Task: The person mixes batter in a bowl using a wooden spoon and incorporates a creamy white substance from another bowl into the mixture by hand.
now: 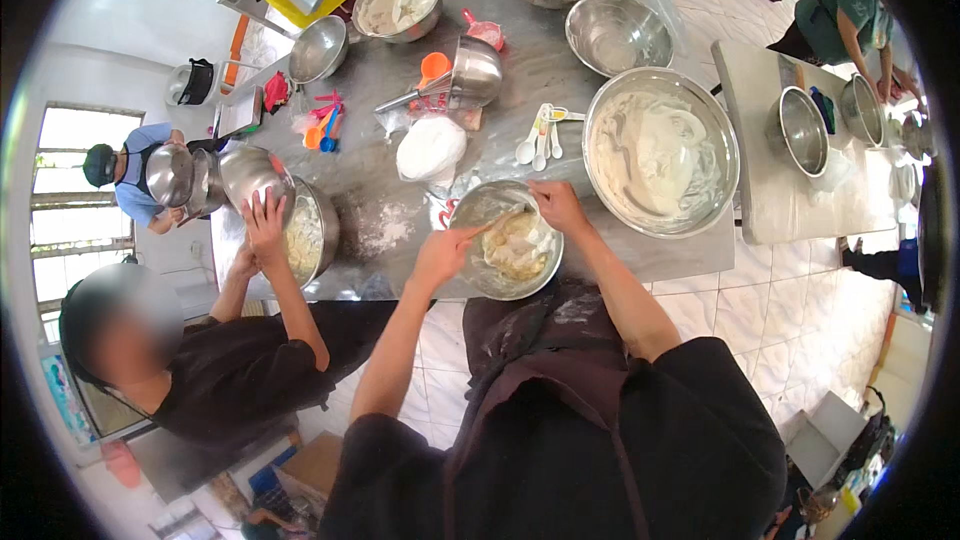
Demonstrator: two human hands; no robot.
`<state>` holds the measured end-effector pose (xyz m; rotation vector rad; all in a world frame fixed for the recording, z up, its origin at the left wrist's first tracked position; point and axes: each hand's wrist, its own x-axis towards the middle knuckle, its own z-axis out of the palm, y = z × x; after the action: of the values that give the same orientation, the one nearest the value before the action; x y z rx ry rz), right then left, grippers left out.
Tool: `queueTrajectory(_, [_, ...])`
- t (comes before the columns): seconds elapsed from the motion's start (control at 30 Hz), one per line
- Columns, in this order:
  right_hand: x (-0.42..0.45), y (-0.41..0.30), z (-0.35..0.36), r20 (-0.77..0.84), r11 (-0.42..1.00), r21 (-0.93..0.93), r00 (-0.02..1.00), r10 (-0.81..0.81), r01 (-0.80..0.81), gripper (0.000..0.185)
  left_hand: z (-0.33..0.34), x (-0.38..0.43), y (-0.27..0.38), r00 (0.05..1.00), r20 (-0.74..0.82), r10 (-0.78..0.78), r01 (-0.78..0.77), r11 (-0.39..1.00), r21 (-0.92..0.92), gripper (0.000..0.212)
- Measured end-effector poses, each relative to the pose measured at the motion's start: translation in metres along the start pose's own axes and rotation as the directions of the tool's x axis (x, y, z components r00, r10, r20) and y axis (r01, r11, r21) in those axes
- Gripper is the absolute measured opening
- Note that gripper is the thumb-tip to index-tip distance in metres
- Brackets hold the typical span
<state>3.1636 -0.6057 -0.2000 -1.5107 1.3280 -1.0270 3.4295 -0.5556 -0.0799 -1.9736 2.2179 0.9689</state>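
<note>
My left hand [441,256] grips the handle of a mixing tool, seemingly a wooden spoon or spatula, whose end lies in a metal mixing bowl [466,270] at the table's near edge. The bowl holds a yellowish batter [517,251] with pale flour on it. My right hand [559,204] is closed on the bowl's upper right rim. Right of it stands a larger steel bowl [598,202] of creamy pale batter. Beyond my bowl are a bag of white flour [431,148] and white measuring spoons [541,139].
At left, a co-worker [247,382] tips a steel bowl [251,172] over another bowl of yellow mixture [304,232]. Farther back on the metal table [360,202] are a whisk [409,97], a tilted steel bowl [476,71], orange and blue scoops [322,133] and an upright steel bowl [619,34].
</note>
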Motion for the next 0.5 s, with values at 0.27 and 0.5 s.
queueTrajectory(0.27, [0.018,0.009,-0.017,0.029,0.991,-0.135,1.0,0.003,0.001,0.022,-0.018,-0.035,0.009,0.94,0.21,0.268,-0.312,0.925,0.217,0.04])
queueTrajectory(0.5, [0.003,0.022,-0.017,-0.133,0.998,0.022,0.99,-0.053,0.057,0.025,0.029,-0.087,-0.003,0.991,0.131,0.004,-0.026,0.985,0.172,0.037])
